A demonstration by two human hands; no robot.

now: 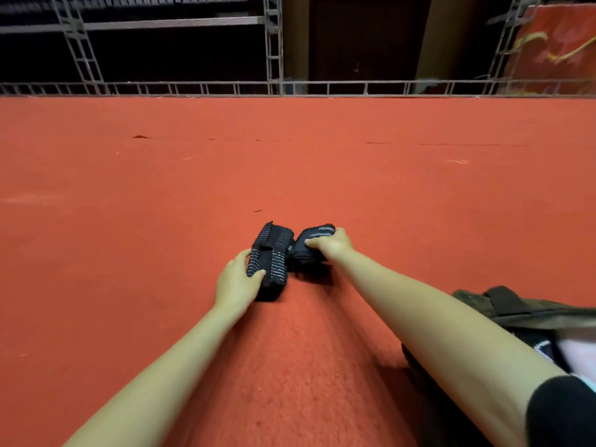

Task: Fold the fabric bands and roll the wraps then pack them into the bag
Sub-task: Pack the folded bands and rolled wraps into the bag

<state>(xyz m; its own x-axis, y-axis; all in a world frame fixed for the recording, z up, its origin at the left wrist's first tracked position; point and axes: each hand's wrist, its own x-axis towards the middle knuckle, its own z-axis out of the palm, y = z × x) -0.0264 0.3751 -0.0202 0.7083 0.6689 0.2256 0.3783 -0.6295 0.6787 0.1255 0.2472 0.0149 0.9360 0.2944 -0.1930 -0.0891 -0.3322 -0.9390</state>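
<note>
Two black bundles of fabric with grey stripes lie side by side on the red carpet (290,162) in front of me. My left hand (237,279) grips the near end of the left bundle (272,253), which lies lengthwise away from me. My right hand (332,243) is closed over the top of the right bundle (309,250), a shorter rolled one. The two bundles touch in the middle. A dark olive bag (503,306) lies open at the right edge, beside my right forearm.
Grey metal truss frames (274,53) and a low rail (322,88) border the far edge of the carpet. A red panel with yellow markings (554,46) stands at the back right. Pale cloth (577,353) shows inside the bag.
</note>
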